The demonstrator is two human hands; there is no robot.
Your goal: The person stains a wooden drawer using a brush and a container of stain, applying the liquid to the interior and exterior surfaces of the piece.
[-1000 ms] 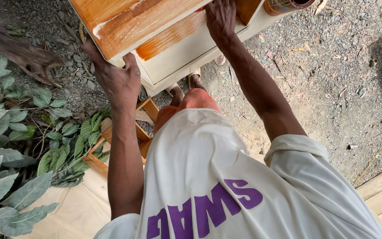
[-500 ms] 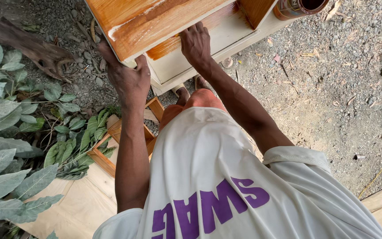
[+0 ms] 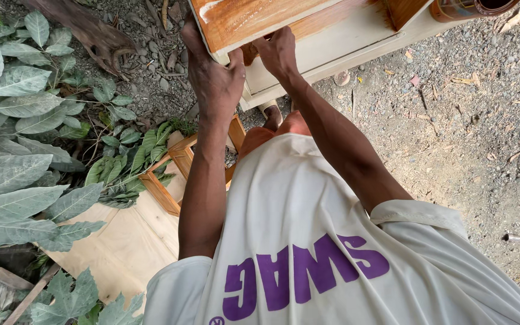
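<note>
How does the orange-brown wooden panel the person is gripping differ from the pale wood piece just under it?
The orange-brown panel looks glossy and coated, with only a small pale streak near its corner; the pale piece is mostly bare cream wood, with one brown band along its top. The left hand clasps the panel's corner, while the right hand rests on the pale piece. The panel lies over the pale piece. Both look like flat wooden furniture parts set over the gravel.

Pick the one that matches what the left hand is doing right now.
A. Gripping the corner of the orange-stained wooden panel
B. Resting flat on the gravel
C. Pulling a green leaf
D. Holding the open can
A: the left hand is wrapped around the lower corner of the orange-stained wooden panel, while the right hand presses on the pale, partly stained surface beside it; the open can sits untouched at the top right.
</note>
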